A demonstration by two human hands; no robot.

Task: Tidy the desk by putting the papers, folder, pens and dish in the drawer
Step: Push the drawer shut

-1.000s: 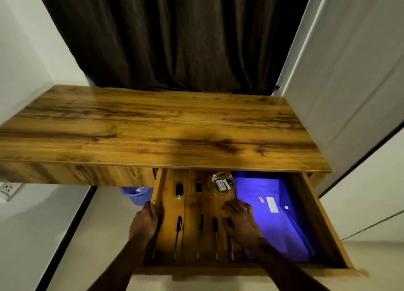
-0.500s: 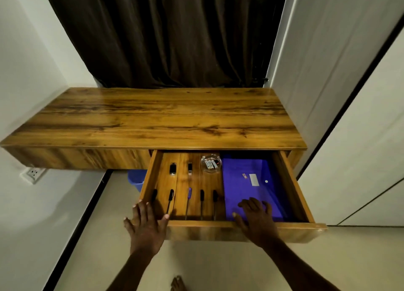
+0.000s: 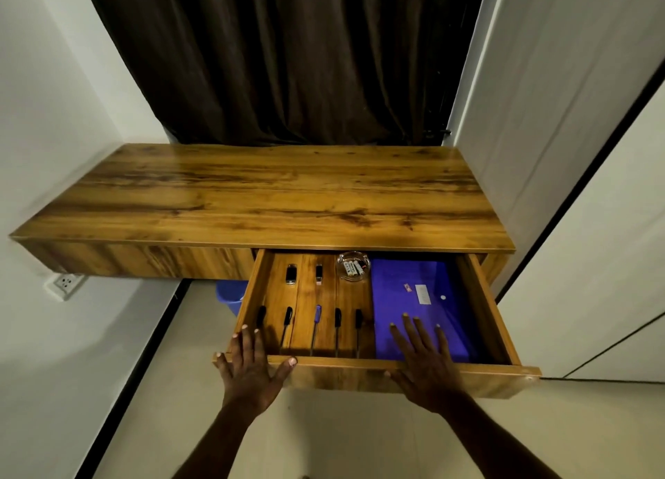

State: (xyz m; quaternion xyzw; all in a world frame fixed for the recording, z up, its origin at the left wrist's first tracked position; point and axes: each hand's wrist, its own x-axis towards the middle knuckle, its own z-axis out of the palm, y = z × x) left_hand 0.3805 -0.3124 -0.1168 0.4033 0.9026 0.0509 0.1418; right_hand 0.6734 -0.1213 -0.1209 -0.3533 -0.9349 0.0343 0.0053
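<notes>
The wooden drawer stands pulled out from under the desk. Inside, a blue folder lies on the right. A glass dish holding small batteries sits at the back. Several pens lie in a row on the left, with two small dark items behind them. My left hand rests flat with spread fingers on the drawer's front left corner. My right hand lies flat on the front panel, its fingers reaching over the folder. Neither hand holds anything.
A dark curtain hangs behind the desk. White walls close in on both sides, with a power socket low on the left wall. A blue bin stands on the floor under the desk, left of the drawer.
Both hands came out of the drawer and now lie flat on its front panel. The camera has pulled back from the desk.
</notes>
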